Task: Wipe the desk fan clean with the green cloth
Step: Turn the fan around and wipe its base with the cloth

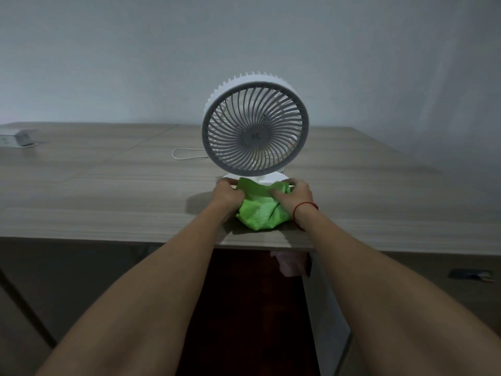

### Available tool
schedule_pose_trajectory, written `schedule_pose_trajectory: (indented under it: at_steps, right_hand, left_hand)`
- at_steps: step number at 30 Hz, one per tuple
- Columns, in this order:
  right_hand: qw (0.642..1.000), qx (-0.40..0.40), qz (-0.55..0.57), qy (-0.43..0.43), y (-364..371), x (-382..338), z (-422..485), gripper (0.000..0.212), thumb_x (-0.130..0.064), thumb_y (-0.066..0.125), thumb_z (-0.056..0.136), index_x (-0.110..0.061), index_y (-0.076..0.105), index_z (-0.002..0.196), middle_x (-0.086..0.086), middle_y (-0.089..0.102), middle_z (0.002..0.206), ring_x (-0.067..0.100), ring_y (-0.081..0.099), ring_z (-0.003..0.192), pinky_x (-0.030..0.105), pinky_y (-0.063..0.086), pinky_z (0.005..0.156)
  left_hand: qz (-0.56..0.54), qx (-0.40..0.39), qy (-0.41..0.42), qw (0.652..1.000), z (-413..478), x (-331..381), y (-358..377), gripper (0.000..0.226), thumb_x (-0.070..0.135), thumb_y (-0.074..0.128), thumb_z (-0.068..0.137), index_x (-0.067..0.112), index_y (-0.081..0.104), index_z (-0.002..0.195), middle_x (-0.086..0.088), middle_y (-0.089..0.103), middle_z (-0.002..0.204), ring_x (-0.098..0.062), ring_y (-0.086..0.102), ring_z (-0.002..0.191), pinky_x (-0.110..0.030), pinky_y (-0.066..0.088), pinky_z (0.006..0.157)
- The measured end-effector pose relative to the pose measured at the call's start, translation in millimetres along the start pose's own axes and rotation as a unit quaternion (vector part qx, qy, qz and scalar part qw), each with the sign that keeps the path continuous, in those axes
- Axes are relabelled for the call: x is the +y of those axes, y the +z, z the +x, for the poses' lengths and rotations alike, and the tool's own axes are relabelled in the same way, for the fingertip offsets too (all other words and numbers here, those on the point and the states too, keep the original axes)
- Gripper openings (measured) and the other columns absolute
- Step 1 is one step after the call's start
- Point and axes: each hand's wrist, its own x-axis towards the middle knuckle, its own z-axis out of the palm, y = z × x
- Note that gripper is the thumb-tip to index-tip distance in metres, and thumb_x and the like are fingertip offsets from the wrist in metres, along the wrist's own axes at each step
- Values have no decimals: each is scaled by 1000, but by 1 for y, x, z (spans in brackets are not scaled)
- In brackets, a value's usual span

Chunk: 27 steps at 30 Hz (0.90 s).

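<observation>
A white desk fan [254, 128] stands upright on the wooden desk [108, 191], its round grille facing me and its round base partly hidden. A crumpled green cloth [259, 213] lies bunched against the front of the base, near the desk's front edge. My left hand [226, 194] grips the cloth's left side, fingers reaching the base rim. My right hand [294, 195], a red string on its wrist, presses and holds the cloth's right side against the base.
A thin white cord [187, 154] loops on the desk behind and left of the fan. A small white box [17, 138] sits at the far left edge. A plain wall rises behind. Below the desk edge hangs a pink cloth [291, 264].
</observation>
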Motion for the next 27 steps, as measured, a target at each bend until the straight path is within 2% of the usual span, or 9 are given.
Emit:
schedule_pose_trajectory:
  at_steps: [4, 8, 10, 14, 17, 20, 23, 25, 27]
  right_hand:
    - [998, -2, 42, -36, 12, -4, 3, 40, -23, 74, 79, -13, 62, 115, 13, 64, 120, 29, 62, 110, 36, 50, 97]
    - [988, 18, -143, -47, 14, 2, 11, 36, -27, 58, 90, -17, 58, 125, 13, 58, 130, 33, 55, 120, 38, 46, 100]
    - [977, 48, -198, -58, 9, 6, 14, 36, -26, 48, 94, -15, 58, 127, 16, 56, 132, 35, 52, 123, 41, 45, 100]
    - [956, 8, -278, -96, 3, 16, 17, 33, -23, 42, 94, -21, 64, 119, 11, 61, 128, 35, 54, 119, 42, 43, 97]
    - [963, -16, -257, -75, 1, 19, 17, 36, -23, 40, 94, -23, 64, 120, 9, 63, 129, 33, 55, 120, 39, 40, 102]
    - [965, -9, -251, -69, 1, 20, 17, 38, -21, 40, 93, -26, 63, 123, 7, 62, 132, 31, 54, 122, 39, 40, 105]
    - [957, -8, -276, -84, 1, 22, 17, 38, -21, 40, 94, -26, 61, 125, 7, 62, 131, 30, 55, 121, 39, 41, 104]
    - [951, -12, -295, -92, 2, 24, 18, 37, -21, 39, 95, -25, 60, 125, 9, 62, 131, 31, 55, 120, 39, 41, 101]
    - [948, -9, -303, -95, 3, 25, 18, 37, -22, 38, 95, -24, 59, 125, 9, 61, 131, 31, 55, 120, 39, 40, 100]
  left_hand:
    - [21, 38, 25, 999, 9, -4, -11, 25, 14, 54, 92, 11, 52, 117, -18, 65, 110, -36, 64, 105, -42, 55, 88]
    - [209, 53, 21, 976, 10, -8, -12, 32, 14, 45, 93, 10, 47, 125, -19, 55, 128, -38, 54, 118, -44, 47, 100]
    - [270, 92, 37, 958, 6, -9, -8, 36, 16, 46, 91, 8, 43, 127, -18, 49, 131, -37, 48, 122, -46, 42, 102]
    - [336, 173, 145, 915, -12, -12, 6, 39, 21, 52, 86, 5, 50, 122, -16, 49, 126, -34, 46, 119, -44, 39, 98]
    - [350, 129, 268, 888, -18, -7, 19, 28, 22, 51, 86, 13, 66, 108, -9, 64, 116, -29, 57, 111, -39, 42, 96]
    - [353, 0, 271, 896, -14, -5, 28, 35, 31, 43, 95, 15, 65, 117, -11, 64, 124, -31, 60, 114, -38, 46, 96]
    - [435, -86, 242, 863, -1, -11, 26, 57, 48, 35, 97, 18, 40, 145, -6, 40, 153, -25, 34, 143, -38, 25, 117]
    - [463, -106, 240, 847, 10, -14, 19, 63, 54, 34, 96, 23, 30, 151, 1, 29, 160, -20, 21, 149, -37, 16, 120]
    - [463, -116, 230, 848, 17, -16, 16, 64, 56, 32, 96, 25, 27, 152, 4, 25, 161, -18, 17, 151, -36, 13, 121]
